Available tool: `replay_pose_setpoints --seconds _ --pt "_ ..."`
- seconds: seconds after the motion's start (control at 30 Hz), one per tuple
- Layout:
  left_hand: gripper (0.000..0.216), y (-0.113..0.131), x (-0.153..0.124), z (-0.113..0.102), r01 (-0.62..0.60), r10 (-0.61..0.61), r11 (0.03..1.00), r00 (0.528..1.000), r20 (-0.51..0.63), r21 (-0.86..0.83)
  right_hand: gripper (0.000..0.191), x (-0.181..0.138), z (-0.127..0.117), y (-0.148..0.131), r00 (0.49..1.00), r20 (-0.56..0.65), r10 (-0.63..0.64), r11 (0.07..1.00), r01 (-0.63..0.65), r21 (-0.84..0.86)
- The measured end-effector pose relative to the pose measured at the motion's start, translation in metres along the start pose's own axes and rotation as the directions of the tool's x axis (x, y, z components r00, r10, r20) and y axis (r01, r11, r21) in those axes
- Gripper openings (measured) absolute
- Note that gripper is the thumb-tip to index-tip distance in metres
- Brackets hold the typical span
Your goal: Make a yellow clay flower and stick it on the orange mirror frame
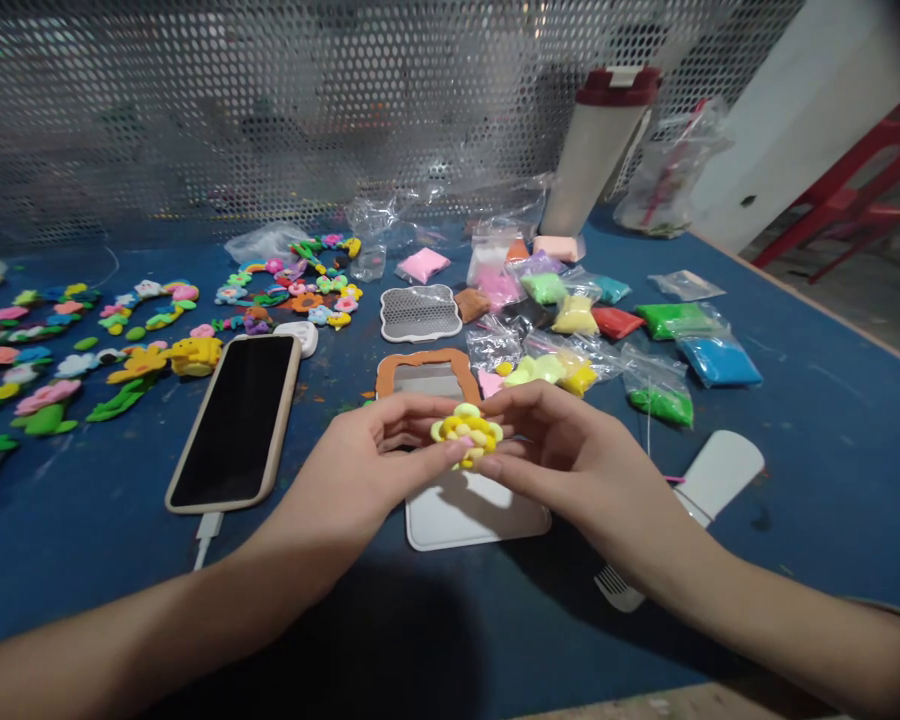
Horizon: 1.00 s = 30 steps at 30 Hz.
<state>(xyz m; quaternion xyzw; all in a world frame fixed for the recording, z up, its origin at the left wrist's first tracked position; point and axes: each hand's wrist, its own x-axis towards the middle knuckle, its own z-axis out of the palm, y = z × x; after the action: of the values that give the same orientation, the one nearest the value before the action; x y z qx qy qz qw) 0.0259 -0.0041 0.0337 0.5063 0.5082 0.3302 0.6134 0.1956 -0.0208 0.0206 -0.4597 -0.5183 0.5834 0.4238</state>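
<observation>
Between the fingertips of both hands is a small yellow clay flower (pixel 467 438) with pale yellow-green petals round its edge and a pink bit near the middle. My left hand (pixel 390 445) pinches it from the left, thumb in front. From the right, my right hand (pixel 551 445) grips it, thumb at its lower edge. Below the hands lies a white rounded panel (pixel 476 520), partly in their shadow. Just behind them is a mirror frame (pixel 424 365) edged in orange-brown clay, its lower part hidden by my fingers.
A phone (pixel 236 425) with a cable lies left, beside several colourful clay flower pieces (pixel 146 360). Bagged clay (pixel 574 315) spreads behind right, near a wavy-edged mirror (pixel 420 312). A white comb (pixel 621 588) lies right. A tumbler (pixel 600 150) stands before the perforated metal panel (pixel 270 110).
</observation>
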Motion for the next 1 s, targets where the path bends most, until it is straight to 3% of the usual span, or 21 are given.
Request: replay_pose_setpoints --seconds 0.3,0.47,0.63,0.83,1.0 --pt "0.041 0.012 -0.003 -0.011 -0.003 0.001 0.995 1.000 0.019 0.099 0.019 0.016 -0.002 -0.005 0.996 0.089 -0.025 0.995 0.034 -0.095" --pt "0.034 0.028 0.008 -0.038 -0.085 0.087 0.986 0.996 -0.007 0.145 0.016 0.049 0.006 -0.020 0.991 0.131 0.012 1.000 -0.014 0.012" --pt "0.028 0.039 0.026 -0.067 -0.162 0.151 0.914 0.987 0.057 0.372 0.020 0.080 0.020 -0.026 0.973 0.217 0.079 0.991 -0.100 0.086" --pt "0.026 0.043 0.043 -0.083 -0.109 0.076 0.889 0.993 0.091 0.445 0.017 0.102 0.031 -0.026 0.946 0.279 0.167 0.982 -0.185 0.040" --pt "0.028 0.040 0.055 -0.090 -0.098 0.046 0.837 0.993 0.109 0.538 0.011 0.112 0.035 -0.029 0.947 0.247 0.205 0.978 -0.207 -0.019"
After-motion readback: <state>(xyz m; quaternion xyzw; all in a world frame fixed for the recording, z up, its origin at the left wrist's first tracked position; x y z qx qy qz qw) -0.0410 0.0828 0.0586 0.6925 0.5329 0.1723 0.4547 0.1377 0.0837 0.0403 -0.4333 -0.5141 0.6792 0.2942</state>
